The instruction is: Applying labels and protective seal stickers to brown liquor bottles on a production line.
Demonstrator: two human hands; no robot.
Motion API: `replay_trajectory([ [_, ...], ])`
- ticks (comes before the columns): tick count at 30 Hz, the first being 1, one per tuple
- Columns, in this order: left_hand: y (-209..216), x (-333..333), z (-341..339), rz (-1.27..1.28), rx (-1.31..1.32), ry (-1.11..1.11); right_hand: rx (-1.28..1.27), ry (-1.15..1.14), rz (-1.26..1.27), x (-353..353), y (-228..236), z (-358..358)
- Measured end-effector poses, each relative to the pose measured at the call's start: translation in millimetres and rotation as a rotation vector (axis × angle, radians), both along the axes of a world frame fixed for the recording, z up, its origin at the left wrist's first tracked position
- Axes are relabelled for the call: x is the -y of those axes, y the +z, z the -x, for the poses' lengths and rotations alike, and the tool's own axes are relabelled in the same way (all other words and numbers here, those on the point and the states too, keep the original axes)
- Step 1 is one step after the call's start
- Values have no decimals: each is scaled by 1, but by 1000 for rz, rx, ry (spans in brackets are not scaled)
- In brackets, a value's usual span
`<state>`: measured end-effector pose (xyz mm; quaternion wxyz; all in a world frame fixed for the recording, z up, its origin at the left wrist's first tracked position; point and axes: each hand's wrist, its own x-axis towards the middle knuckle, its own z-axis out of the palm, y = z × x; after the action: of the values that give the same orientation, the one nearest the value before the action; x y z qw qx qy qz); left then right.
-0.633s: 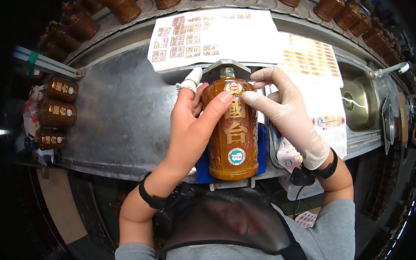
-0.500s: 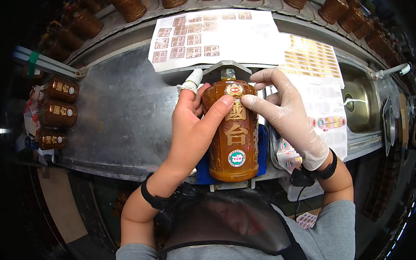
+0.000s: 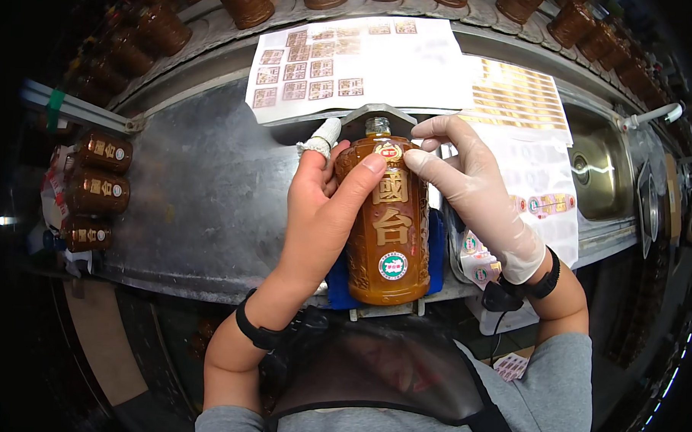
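Note:
An amber-brown glass bottle (image 3: 391, 237) lies on its back in front of me, its clear neck away from me. It bears raised gold characters, a small red-and-gold emblem sticker at the shoulder and a round green-and-white sticker low down. My left hand (image 3: 319, 207) grips the bottle's left side, thumb pressed at the emblem sticker's lower edge. White cloth wraps one of its fingertips. In a thin translucent glove, my right hand (image 3: 473, 182) rests at the right shoulder, thumb against the sticker's right edge and forefinger bent beside the neck. Its other fingertips are hidden behind the bottle.
A blue pad (image 3: 436, 246) lies under the bottle. Beyond are a white sheet (image 3: 412, 66) of square gold stickers and a gold-striped sheet (image 3: 518, 92). A steel sink (image 3: 603, 168) is at right. Brown bottles (image 3: 97, 192) lie at left; more line the conveyor (image 3: 399, 11) at the far edge.
The bottle has shifted very slightly, and my left thumb has slid a little along the emblem. Bottles on the far conveyor have moved to the right.

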<state>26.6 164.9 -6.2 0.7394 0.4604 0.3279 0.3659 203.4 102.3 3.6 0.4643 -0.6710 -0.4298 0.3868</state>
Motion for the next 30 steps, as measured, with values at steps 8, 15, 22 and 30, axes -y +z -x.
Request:
replay_trajectory([
  [8, -2, 4, -6, -32, -10, -3, 106, 20, -13, 1, 3, 1],
  [15, -11, 12, 8, -25, -72, -29, 24, -23, 29, 18, 9, 0],
  [22, -14, 26, 28, -55, -24, -137, -102, -10, 83, 44, 9, 10],
  [30, -16, 28, 28, -88, -34, -135, -82, 15, 60, 50, 8, 14],
])
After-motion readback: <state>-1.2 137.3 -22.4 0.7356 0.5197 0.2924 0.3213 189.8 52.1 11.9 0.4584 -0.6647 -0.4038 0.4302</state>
